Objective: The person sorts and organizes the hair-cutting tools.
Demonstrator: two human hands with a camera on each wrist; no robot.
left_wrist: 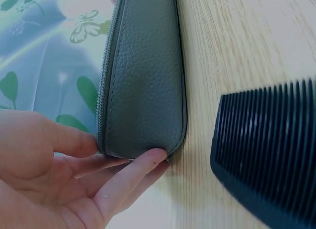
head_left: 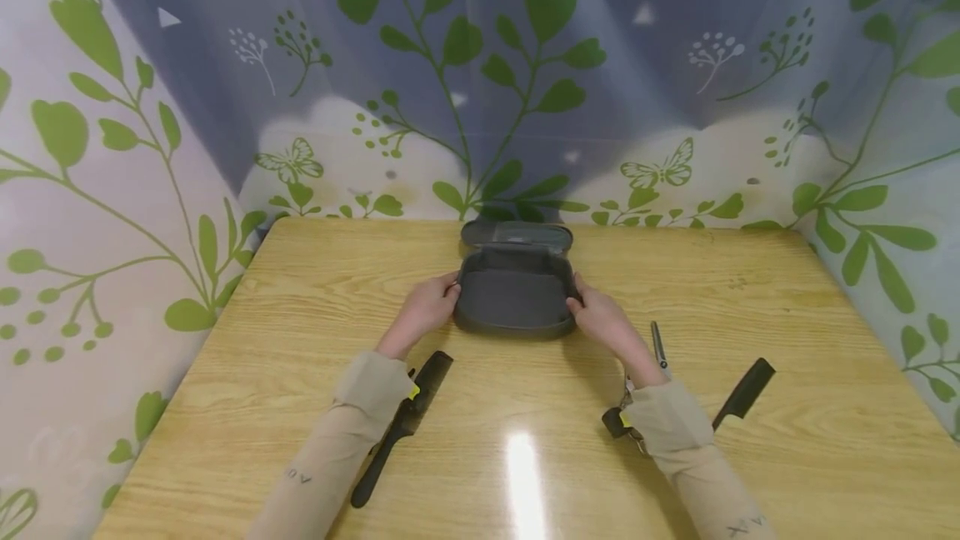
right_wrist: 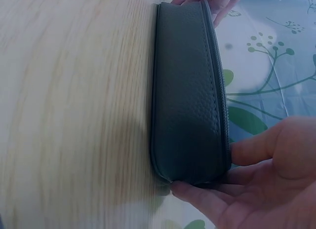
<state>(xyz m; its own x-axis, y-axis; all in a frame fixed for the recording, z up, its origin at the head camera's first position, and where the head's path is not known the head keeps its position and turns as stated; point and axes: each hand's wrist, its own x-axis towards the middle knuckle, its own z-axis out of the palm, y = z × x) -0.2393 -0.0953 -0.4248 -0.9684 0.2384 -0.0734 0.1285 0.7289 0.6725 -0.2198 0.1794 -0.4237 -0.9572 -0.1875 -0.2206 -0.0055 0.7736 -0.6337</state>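
A dark grey zip case (head_left: 516, 329) with a pebbled, leather-like outer wall sits on the wooden table, its lid (head_left: 517, 233) folded back toward the curtain. Nothing lies inside its main compartment. My left hand (head_left: 426, 309) holds the left end, thumb at the zipped rim and fingers against the outer wall, as the left wrist view shows. At the opposite end my right hand (head_left: 602, 319) grips in the same way, thumb by the zipper (right_wrist: 220, 98) and fingertips low on the corner.
Beside the left forearm lies a black handled comb (head_left: 432, 382). Partly under the right forearm are scissors (head_left: 658, 345), with a second black comb (head_left: 747, 390) farther right. A leaf-patterned curtain (head_left: 517, 132) hangs behind the table (head_left: 337, 273).
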